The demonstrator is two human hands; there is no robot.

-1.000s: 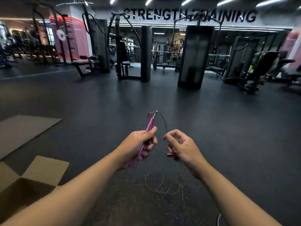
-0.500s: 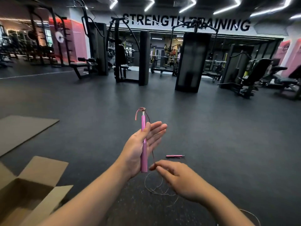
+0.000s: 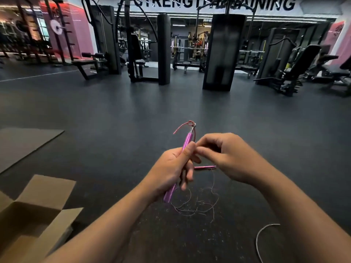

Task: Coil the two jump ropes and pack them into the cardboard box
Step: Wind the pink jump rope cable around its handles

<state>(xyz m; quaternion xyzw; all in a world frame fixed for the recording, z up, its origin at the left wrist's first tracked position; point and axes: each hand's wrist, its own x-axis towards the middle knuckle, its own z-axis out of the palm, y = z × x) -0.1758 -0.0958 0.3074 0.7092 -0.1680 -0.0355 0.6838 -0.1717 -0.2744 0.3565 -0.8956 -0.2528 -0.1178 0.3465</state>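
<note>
Left hand (image 3: 171,168): clenched around a pink jump-rope handle (image 3: 187,141), thumb pressed along the shaft, fingers wrapped behind it. The handle is held tilted, its metal swivel end up and away from the person, its butt end projecting below the palm. A short reddish cord tail (image 3: 181,127) loops out of the swivel to the left.

Right hand (image 3: 226,158): fingers curled, thumb and forefinger brought together just beside the left thumb, apparently pinching the thin rope cord (image 3: 197,204) against the handle; the cord itself is too fine to confirm inside the pinch. The two hands touch or nearly touch at this point.

Below the hands, the thin pinkish cord lies in loose, irregular loops on the dark rubber floor (image 3: 114,130). The second pink handle (image 3: 205,167) lies flat on the floor, partly hidden behind the right hand, with the cord running down from it into the loops.

A separate pale cord (image 3: 260,236) curves across the floor near the lower right edge of the frame, beside the right forearm; its ends are out of view.

The cardboard box (image 3: 34,211) stands open at the lower left corner of the view, flaps raised, well apart from the rope. What shows of its interior holds no rope. A flat brown sheet (image 3: 24,141) lies on the floor beyond it, at the left edge.

Weight machines (image 3: 224,52) stand along the far side of the floor.
</note>
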